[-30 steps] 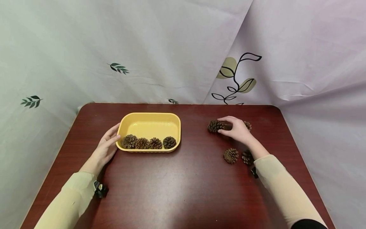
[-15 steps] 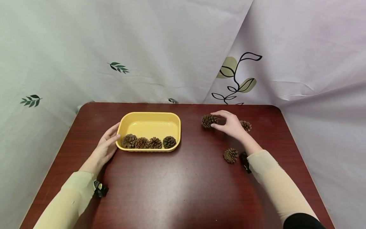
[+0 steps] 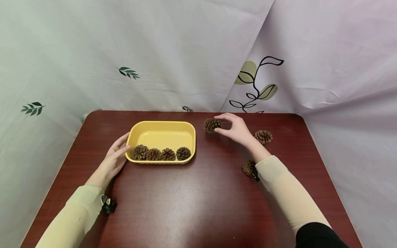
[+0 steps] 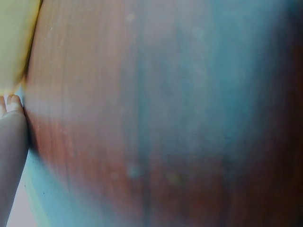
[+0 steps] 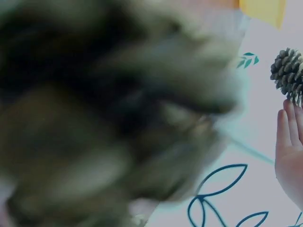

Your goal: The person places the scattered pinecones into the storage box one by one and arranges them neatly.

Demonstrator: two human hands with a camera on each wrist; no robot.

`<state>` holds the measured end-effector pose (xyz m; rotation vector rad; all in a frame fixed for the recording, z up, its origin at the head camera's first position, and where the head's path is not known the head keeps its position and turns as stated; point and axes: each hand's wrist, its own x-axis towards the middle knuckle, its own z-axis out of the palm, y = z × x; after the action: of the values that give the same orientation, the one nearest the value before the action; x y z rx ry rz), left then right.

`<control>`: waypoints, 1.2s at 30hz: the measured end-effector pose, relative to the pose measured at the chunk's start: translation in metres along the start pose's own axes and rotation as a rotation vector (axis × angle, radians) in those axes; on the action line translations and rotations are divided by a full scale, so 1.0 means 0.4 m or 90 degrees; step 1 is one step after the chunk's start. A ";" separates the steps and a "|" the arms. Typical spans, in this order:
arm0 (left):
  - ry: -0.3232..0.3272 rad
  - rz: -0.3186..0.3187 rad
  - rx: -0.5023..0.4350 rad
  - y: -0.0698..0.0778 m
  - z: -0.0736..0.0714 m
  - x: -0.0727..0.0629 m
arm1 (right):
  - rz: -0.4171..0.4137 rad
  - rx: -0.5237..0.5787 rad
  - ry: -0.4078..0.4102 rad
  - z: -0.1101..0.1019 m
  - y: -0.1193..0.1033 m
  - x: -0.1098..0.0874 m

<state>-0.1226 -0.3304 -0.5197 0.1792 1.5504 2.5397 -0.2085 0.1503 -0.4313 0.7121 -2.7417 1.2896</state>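
Now a pine cone (image 3: 212, 125) is pinched between thumb and fingers of the right hand (image 3: 237, 131), right of the yellow tray (image 3: 161, 137) gripped at its left side by the left hand (image 3: 112, 161); loading seems in hand, with a leftward carry and release probably called for.

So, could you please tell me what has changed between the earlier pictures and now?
The right hand has moved leftward, carrying the pine cone it already held toward the yellow tray. The loose cone at the back right, partly hidden before, shows more fully. Nothing was newly gripped or let go. The left hand still holds the tray's left side, and the four cones inside lie where they were.
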 end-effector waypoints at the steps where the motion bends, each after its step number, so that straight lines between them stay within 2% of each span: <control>1: 0.001 0.000 0.000 0.000 0.000 0.000 | -0.004 0.001 0.001 0.005 -0.005 0.005; 21: 0.002 0.004 0.004 -0.004 -0.007 0.002 | -0.042 0.059 -0.018 0.116 -0.087 0.065; 28: 0.005 0.012 0.006 -0.008 -0.005 0.003 | -0.044 0.085 -0.044 0.164 -0.106 0.077; 36: 0.003 0.015 -0.006 -0.009 -0.003 0.004 | -0.049 0.075 -0.085 0.222 -0.124 0.101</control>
<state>-0.1241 -0.3296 -0.5234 0.1912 1.5462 2.5671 -0.2096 0.0416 -0.4449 0.9366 -2.7248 1.4479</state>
